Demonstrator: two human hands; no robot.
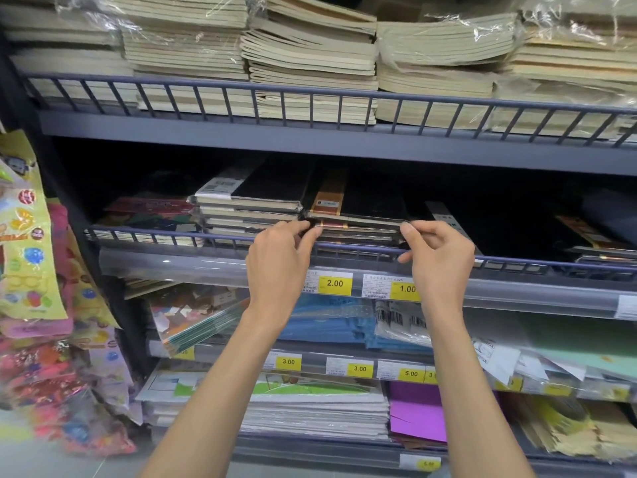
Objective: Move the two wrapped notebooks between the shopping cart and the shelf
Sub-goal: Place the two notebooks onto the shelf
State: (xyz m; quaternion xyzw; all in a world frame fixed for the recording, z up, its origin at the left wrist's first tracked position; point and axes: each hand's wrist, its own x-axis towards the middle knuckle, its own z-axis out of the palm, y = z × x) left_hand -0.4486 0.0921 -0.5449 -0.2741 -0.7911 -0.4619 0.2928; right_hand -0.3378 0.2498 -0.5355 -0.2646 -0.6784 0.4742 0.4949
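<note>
In the head view, the wrapped notebooks (358,220) lie atop a dark stack on the middle shelf (193,267), just behind its front rail. The shopping cart is out of view, so the transfer looks either barely begun or nearly finished. The left hand (281,260) pinches their left corner and the right hand (439,260) their right corner, fingers (312,232) curled narrowly round the edges.

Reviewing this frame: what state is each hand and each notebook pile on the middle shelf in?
left hand, pinching the left end of the wrapped notebooks
right hand, gripping their right end
wrapped notebooks, lying flat on the middle shelf, behind its rail
neighbouring pile, wrapped, lying flat just left of them
</note>
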